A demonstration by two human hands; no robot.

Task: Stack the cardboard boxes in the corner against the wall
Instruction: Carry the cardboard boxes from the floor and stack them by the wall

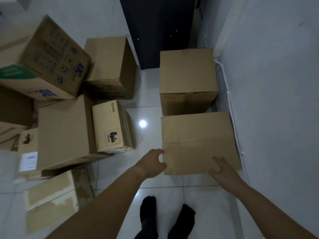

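The near box [198,142], lying by the wall [276,83] just before the corner box [188,73], is being taken hold of, its left edge clasped by the curled left hand [153,161] and its top touched by the flat-fingered right hand [222,167], so a two-handed lift seems called for next.

Plain tan cardboard boxes [198,142] — glossy white floor tiles [148,180] — dark navy door [158,31].

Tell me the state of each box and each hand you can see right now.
near box: closed, beside the wall.
far box: closed, upright, by the wall.
left hand: curled round near box's left edge.
right hand: fingers straight, resting on near box's top.
printed box: tilted atop the left pile.
PICO box: closed, in the left pile.
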